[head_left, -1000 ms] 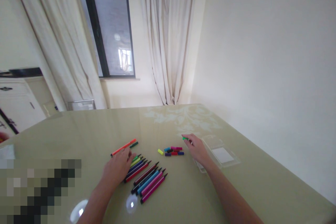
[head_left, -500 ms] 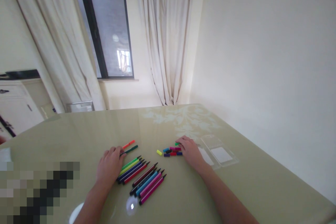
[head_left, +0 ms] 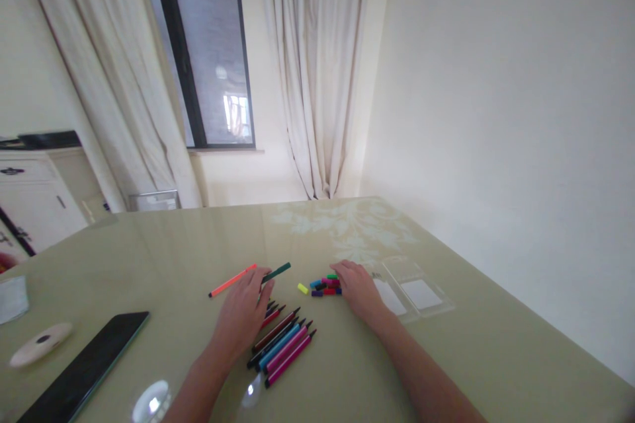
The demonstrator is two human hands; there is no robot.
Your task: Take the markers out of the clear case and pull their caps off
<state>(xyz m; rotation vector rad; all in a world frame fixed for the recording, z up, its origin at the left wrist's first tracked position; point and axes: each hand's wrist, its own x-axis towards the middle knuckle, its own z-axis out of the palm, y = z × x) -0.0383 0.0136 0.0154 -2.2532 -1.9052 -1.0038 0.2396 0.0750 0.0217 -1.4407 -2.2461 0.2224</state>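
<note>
My left hand (head_left: 242, 317) is closed on a dark green marker (head_left: 278, 271), whose capped end sticks out to the right past the fingers. Close beside that hand lies an orange marker (head_left: 231, 280). Several uncapped markers (head_left: 285, 347), dark tips pointing up and right, lie in a slanted row; my left hand hides some of them. My right hand (head_left: 361, 287) rests over a small pile of loose caps (head_left: 321, 287), fingers loosely bent and apparently holding nothing. A green cap (head_left: 332, 276) lies by its fingertips, and a yellow cap (head_left: 303, 288) is a little apart.
A clear plastic case (head_left: 421, 294) lies opened right of my right hand. At the left are a black tablet-like slab (head_left: 86, 367), a pale oval object (head_left: 42, 344) and a white packet (head_left: 13, 299). A shiny round white object (head_left: 151, 402) is near my left forearm.
My left hand has moved right and lifted the dark green marker off the table. The green cap has gone from my right fingertips onto the cap pile. The orange marker is more uncovered.
</note>
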